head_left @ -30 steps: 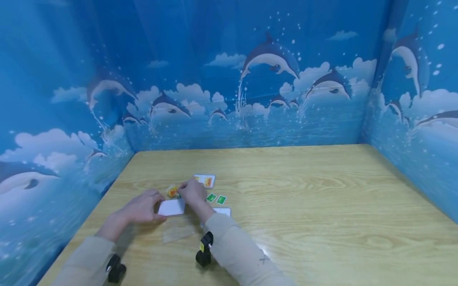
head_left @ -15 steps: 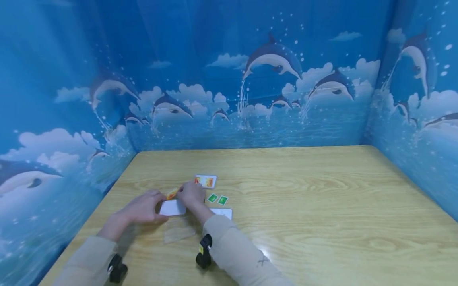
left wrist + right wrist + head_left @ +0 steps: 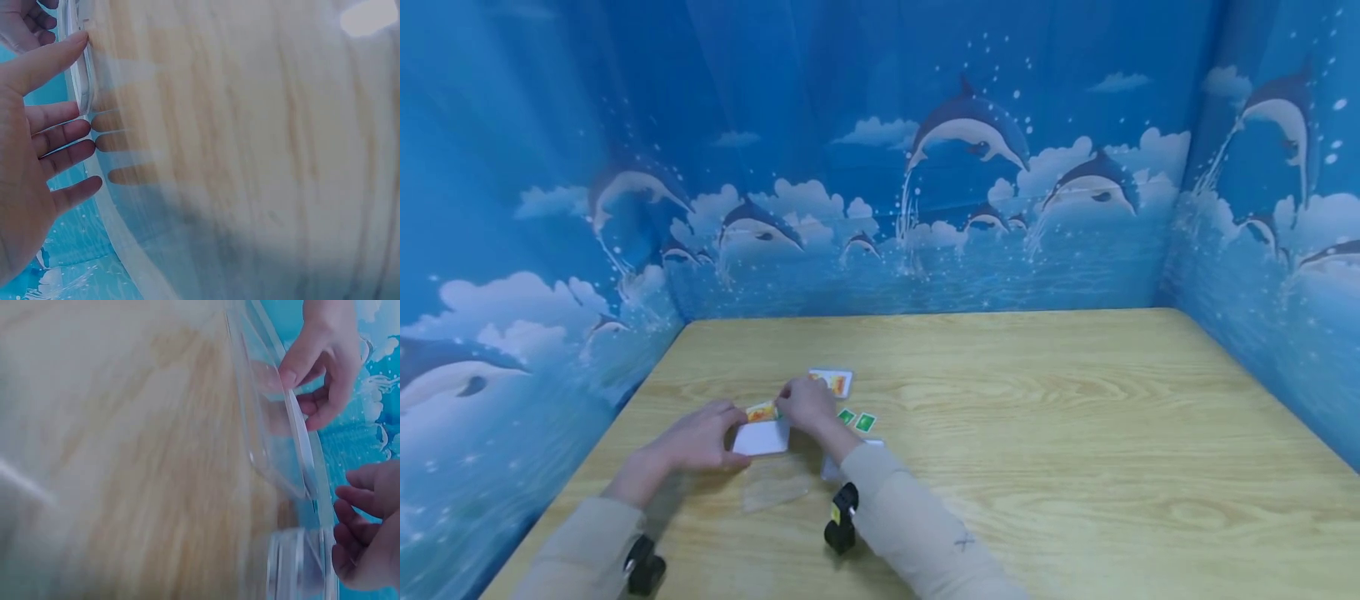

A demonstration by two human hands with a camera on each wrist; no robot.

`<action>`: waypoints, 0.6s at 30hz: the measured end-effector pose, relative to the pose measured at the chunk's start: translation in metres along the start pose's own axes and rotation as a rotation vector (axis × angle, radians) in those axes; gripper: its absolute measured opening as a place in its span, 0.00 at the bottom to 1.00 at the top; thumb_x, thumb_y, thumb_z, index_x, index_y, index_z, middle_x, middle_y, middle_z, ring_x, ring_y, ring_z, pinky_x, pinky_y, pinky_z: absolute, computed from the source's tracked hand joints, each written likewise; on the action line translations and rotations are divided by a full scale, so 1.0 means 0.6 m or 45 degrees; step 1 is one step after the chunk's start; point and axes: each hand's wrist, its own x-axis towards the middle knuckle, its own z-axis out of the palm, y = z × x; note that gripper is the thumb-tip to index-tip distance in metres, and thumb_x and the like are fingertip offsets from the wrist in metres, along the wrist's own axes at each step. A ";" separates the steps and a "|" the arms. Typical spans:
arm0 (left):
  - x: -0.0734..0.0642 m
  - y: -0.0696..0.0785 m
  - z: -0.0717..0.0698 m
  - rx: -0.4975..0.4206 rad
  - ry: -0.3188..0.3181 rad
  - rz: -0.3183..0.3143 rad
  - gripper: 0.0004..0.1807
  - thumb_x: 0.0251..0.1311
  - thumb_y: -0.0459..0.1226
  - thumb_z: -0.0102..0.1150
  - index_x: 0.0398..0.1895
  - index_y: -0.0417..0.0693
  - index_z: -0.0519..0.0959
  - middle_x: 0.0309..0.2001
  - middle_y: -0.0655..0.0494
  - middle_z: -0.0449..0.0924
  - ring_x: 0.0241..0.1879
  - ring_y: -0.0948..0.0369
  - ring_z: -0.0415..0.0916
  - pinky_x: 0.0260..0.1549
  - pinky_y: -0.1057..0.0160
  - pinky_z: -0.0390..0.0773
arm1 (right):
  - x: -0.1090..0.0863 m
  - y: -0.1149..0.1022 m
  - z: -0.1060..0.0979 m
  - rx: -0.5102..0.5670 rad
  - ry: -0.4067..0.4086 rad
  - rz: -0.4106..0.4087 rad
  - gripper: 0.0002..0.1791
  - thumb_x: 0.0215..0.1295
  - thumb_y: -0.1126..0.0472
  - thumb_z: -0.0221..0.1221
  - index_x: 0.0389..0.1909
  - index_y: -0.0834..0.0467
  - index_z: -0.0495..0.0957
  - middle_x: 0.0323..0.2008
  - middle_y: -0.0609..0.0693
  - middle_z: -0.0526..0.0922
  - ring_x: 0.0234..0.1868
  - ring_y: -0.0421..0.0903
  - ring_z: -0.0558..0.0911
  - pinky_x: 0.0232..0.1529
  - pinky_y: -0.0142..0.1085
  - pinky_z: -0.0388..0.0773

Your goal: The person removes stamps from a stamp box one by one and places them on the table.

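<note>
In the head view my left hand (image 3: pixel 700 435) grips the left side of a flat white rectangular case (image 3: pixel 762 437), thumb at the near edge and fingers at the far side. Just behind the case shows an orange-and-yellow picture card (image 3: pixel 762 412). My right hand (image 3: pixel 808 406), fingers bent, pinches the card's right end; the fingertips are partly hidden. The right wrist view has the left hand (image 3: pixel 328 369) holding the white case's edge (image 3: pixel 300 428), while the right hand (image 3: pixel 369 531) is curled with its grip unclear. A clear plastic sheet or lid (image 3: pixel 775 490) lies in front of the case.
Two small green cards (image 3: pixel 866 422) lie right of the right hand. Farther back is another orange picture card (image 3: pixel 840 383). A clear box (image 3: pixel 832 471) sits partly under the right forearm. Dolphin-printed blue curtains (image 3: pixel 880 167) border the wooden table (image 3: pixel 1075 433).
The orange picture card has gone from tilted to lying level along the white case's far edge. My right hand has shifted slightly right; the left hand keeps its hold.
</note>
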 end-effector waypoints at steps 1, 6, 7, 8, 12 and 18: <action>-0.001 0.001 -0.002 -0.008 0.000 0.009 0.34 0.43 0.54 0.68 0.48 0.37 0.75 0.41 0.50 0.74 0.42 0.53 0.72 0.44 0.50 0.73 | 0.000 0.002 -0.002 0.005 -0.014 -0.013 0.10 0.61 0.52 0.59 0.37 0.51 0.84 0.30 0.42 0.81 0.34 0.42 0.74 0.36 0.33 0.71; -0.003 0.003 -0.011 -0.062 0.015 -0.018 0.34 0.51 0.57 0.61 0.49 0.35 0.74 0.42 0.47 0.75 0.43 0.50 0.73 0.44 0.48 0.73 | 0.001 0.012 -0.006 0.023 -0.064 -0.070 0.12 0.61 0.51 0.58 0.38 0.54 0.83 0.29 0.43 0.80 0.30 0.40 0.74 0.34 0.32 0.71; -0.002 0.003 -0.013 -0.076 0.021 -0.024 0.33 0.54 0.56 0.58 0.48 0.35 0.75 0.42 0.47 0.76 0.43 0.49 0.73 0.44 0.47 0.73 | 0.001 0.013 -0.007 0.017 -0.070 -0.078 0.12 0.61 0.51 0.58 0.39 0.54 0.82 0.31 0.44 0.81 0.31 0.41 0.74 0.36 0.32 0.71; -0.001 0.003 -0.015 -0.085 0.034 -0.032 0.31 0.56 0.57 0.55 0.48 0.36 0.75 0.42 0.47 0.77 0.43 0.49 0.74 0.43 0.48 0.73 | 0.002 0.014 -0.008 -0.008 -0.068 -0.092 0.13 0.61 0.50 0.58 0.40 0.54 0.82 0.33 0.44 0.81 0.33 0.41 0.75 0.37 0.33 0.72; 0.005 0.008 -0.020 -0.058 0.106 -0.016 0.23 0.63 0.53 0.50 0.37 0.41 0.78 0.33 0.52 0.77 0.33 0.55 0.74 0.33 0.54 0.74 | 0.001 0.019 -0.018 -0.147 -0.061 -0.146 0.18 0.62 0.47 0.56 0.47 0.53 0.80 0.43 0.46 0.81 0.45 0.44 0.75 0.46 0.36 0.72; 0.002 0.023 -0.026 0.061 0.166 -0.021 0.18 0.63 0.51 0.51 0.24 0.49 0.72 0.21 0.60 0.67 0.21 0.63 0.62 0.20 0.64 0.64 | -0.004 0.031 -0.041 -0.385 -0.038 -0.311 0.21 0.63 0.44 0.54 0.49 0.53 0.79 0.45 0.47 0.80 0.48 0.46 0.74 0.48 0.38 0.70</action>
